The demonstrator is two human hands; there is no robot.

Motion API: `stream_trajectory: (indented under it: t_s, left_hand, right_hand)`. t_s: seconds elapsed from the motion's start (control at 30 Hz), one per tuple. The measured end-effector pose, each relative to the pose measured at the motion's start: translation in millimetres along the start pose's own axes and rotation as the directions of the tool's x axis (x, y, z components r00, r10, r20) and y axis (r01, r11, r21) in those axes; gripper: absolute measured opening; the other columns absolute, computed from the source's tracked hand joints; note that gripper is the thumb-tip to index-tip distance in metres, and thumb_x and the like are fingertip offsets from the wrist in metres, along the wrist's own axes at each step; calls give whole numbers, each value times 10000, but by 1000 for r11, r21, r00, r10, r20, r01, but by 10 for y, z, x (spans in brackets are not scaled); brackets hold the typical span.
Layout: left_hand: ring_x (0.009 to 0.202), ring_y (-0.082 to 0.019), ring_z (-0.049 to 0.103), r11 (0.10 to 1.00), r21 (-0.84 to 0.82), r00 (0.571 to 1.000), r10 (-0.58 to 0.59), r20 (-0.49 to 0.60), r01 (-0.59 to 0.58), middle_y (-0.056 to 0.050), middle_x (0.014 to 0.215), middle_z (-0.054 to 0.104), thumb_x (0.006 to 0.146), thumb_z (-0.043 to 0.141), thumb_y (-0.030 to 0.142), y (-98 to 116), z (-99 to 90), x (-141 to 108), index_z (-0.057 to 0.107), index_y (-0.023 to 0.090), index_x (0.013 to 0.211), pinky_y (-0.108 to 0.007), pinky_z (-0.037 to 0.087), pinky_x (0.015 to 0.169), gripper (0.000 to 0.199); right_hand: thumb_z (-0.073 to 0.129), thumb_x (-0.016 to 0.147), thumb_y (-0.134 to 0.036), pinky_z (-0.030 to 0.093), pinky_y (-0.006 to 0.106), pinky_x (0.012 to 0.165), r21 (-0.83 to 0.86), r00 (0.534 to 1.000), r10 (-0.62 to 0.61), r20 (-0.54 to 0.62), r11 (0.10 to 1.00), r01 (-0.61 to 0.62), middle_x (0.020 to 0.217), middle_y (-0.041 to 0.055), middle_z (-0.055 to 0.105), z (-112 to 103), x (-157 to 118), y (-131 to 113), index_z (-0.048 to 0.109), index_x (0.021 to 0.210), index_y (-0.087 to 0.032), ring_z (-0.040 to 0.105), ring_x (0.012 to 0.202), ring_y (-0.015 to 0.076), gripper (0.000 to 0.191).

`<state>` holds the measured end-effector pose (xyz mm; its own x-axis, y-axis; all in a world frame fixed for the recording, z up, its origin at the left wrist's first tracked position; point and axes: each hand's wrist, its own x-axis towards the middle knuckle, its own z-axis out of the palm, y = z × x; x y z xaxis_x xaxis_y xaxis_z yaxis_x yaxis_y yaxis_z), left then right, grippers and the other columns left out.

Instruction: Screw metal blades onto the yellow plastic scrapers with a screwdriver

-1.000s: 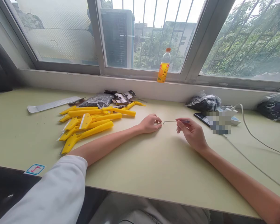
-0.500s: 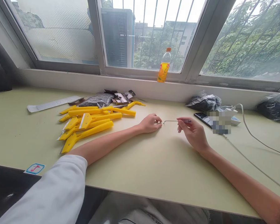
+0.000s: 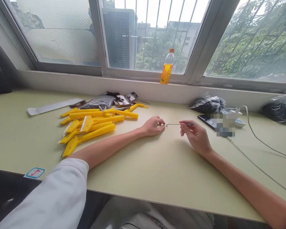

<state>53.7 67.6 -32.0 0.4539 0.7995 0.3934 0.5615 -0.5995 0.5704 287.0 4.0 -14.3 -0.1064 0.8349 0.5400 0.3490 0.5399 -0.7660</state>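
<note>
My right hand (image 3: 196, 135) grips a thin screwdriver (image 3: 173, 124) by its handle, the shaft lying almost level and pointing left. At its tip sits a tiny dark piece, perhaps a screw, too small to make out. My left hand (image 3: 154, 126) rests on the table with thumb and fingers bent together right beside that tip. Whatever those fingers pinch is hidden. Left of this hand lies a pile of yellow scrapers (image 3: 98, 128) with flat blade heads.
Behind the scrapers are a bag of black items (image 3: 101, 102) and black-and-white packaging (image 3: 127, 99). An orange drink bottle (image 3: 166, 70) stands by the window. A phone (image 3: 206, 121), a white cable (image 3: 257, 136) and two dark bags lie to the right.
The screwdriver and my right hand have shifted slightly left, bringing the tip closer to my left fingertips. My left hand has stayed in place.
</note>
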Motion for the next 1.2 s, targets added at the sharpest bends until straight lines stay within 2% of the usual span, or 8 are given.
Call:
stream_trajectory:
  t_s: [0.13, 0.23, 0.33, 0.47, 0.6, 0.73, 1.2]
  left_hand:
    - [980, -219, 623, 999, 49, 1000, 3, 30, -4, -68, 1047, 649, 886, 645, 369, 4, -2, 0, 710, 208, 1181, -344, 504, 926, 342]
    - [1108, -262, 584, 991, 136, 997, -13, 76, 2, -69, 1091, 632, 915, 602, 467, 24, -3, 2, 636, 267, 1330, -374, 490, 939, 461]
    - [1173, -277, 551, 982, 186, 993, -36, 114, 15, -63, 1124, 613, 931, 564, 523, 50, -2, 4, 612, 325, 1368, -373, 484, 932, 482]
    - [1100, -237, 589, 990, 143, 996, -28, 81, 16, -38, 1085, 629, 941, 571, 456, 55, -2, 5, 651, 343, 1308, -331, 485, 900, 393]
    - [987, -203, 624, 999, 48, 999, -18, 40, 16, -26, 1030, 657, 906, 631, 394, 22, -3, 6, 701, 288, 1204, -311, 491, 867, 324]
    - [937, -192, 624, 1000, 0, 999, 15, 33, -15, -29, 998, 649, 878, 673, 392, -7, 1, 9, 733, 261, 1116, -309, 493, 862, 278]
    - [822, -158, 615, 998, -65, 999, 18, 41, -15, -36, 1011, 669, 889, 654, 325, 30, -25, 2, 758, 223, 1012, -302, 497, 822, 191]
  right_hand:
    - [662, 932, -493, 536, 328, 635, 1, 1000, -3, 18, 1000, 3, 724, 18, 647, 6, 5, 13, 689, 1041, -195, 641, 627, 170, 318]
    - [664, 931, -493, 542, 331, 634, 5, 1000, -3, 17, 1000, 3, 731, 21, 649, 8, 7, 12, 691, 1037, -197, 643, 629, 172, 316]
    - [664, 932, -490, 544, 332, 631, 10, 1000, -6, 9, 1000, 6, 720, 20, 647, 2, 7, -2, 694, 1036, -199, 643, 629, 174, 311]
    - [655, 936, -498, 553, 342, 630, 27, 1000, -14, 4, 1000, 14, 716, 20, 647, -9, 6, -8, 695, 1053, -201, 643, 628, 178, 321]
    - [660, 932, -503, 564, 348, 637, 45, 1000, -16, 0, 999, 16, 734, 25, 653, -13, 3, 7, 697, 1060, -198, 648, 631, 177, 334]
    - [670, 930, -493, 560, 340, 637, 67, 1000, -11, 2, 998, 11, 737, 21, 650, -5, 2, 12, 698, 1053, -197, 646, 628, 170, 321]
    - [671, 935, -467, 556, 336, 612, 103, 1000, -10, 24, 995, 8, 723, 20, 646, 2, -19, -37, 702, 1041, -198, 631, 617, 166, 291]
